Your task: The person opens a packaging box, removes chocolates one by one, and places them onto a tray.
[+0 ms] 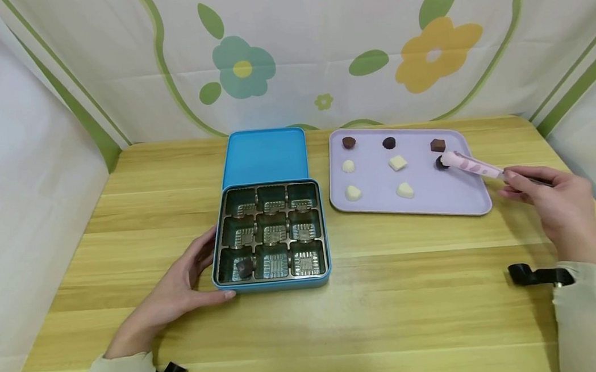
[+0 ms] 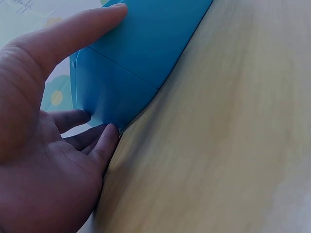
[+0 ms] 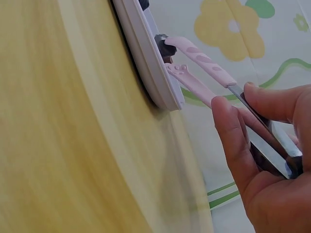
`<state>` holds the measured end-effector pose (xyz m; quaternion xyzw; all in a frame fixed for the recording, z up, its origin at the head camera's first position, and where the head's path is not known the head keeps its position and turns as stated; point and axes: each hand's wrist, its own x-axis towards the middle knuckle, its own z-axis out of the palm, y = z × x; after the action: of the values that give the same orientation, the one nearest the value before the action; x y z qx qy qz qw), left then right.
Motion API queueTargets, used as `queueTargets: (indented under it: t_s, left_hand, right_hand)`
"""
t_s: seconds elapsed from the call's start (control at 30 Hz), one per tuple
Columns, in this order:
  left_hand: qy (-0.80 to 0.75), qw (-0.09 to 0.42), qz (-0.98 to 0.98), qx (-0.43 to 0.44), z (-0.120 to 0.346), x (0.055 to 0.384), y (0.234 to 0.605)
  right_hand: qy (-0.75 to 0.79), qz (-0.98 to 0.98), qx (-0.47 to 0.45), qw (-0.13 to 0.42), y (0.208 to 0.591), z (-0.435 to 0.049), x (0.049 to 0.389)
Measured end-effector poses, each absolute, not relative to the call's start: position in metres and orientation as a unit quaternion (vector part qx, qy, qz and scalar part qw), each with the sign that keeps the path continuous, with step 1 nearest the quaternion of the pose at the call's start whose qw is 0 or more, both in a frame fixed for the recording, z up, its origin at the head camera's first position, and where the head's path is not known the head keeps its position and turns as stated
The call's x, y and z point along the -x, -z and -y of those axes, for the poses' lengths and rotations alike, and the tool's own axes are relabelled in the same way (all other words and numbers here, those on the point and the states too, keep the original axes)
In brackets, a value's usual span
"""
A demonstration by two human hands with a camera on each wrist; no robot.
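Note:
My left hand (image 1: pixel 183 281) holds a blue tin (image 1: pixel 278 285) by its near left corner, thumb along the front wall and fingertips against the left side. Inside the tin is a plastic insert with nine-pocket layout; a dark chocolate (image 1: pixel 245 267) lies in the near left pocket. In my right hand (image 1: pixel 560 198) I grip small tongs (image 3: pixel 204 65) with pink paw-shaped tips. The upper tip meets a dark round chocolate (image 3: pixel 166 46) on the lilac tray (image 1: pixel 412 208), while the lower tip sits near the tray's rim. That chocolate (image 1: pixel 441 163) is partly hidden behind the tongs in the head view.
Brown chocolates (image 1: pixel 349 142), a dark one (image 1: pixel 389 143) and several white ones (image 1: pixel 398 163) lie spread on the tray. A brown angular chocolate (image 1: pixel 437 145) is just behind the tong tips. Behind the tin lies its blue lid (image 1: pixel 265 154). A flowered curtain (image 1: pixel 290 55) borders the wooden table.

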<state>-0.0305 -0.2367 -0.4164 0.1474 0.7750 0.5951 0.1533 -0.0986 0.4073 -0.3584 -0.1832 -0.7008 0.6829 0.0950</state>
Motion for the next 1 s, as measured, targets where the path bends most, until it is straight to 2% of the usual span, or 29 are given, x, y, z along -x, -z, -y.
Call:
queueTargets:
  t_s: [0.4,0.63,0.77,1.0]
  left_hand:
    - [-0.602,0.154,-0.77,-0.144,0.2364,0.0302,0.417]
    - [-0.593,0.158,-0.777,-0.139,0.2392,0.0308,0.4181]
    - [-0.59,0.158,-0.779,-0.14,0.2396,0.0309,0.4178]
    - [-0.586,0.156,-0.783,-0.137,0.2395,0.0308,0.4181]
  right_hand:
    - [-0.712,0.663,0.21,0.096,0.3543,-0.4029,0.1008]
    - [-0.718,0.652,0.21,0.12,0.3565,-0.4045,0.1004]
    - [-0.679,0.701,0.176,0.127,0.3572,-0.4027,0.0984]
    - [-0.568,0.803,0.145,0.101,0.356,-0.3999,0.0956]
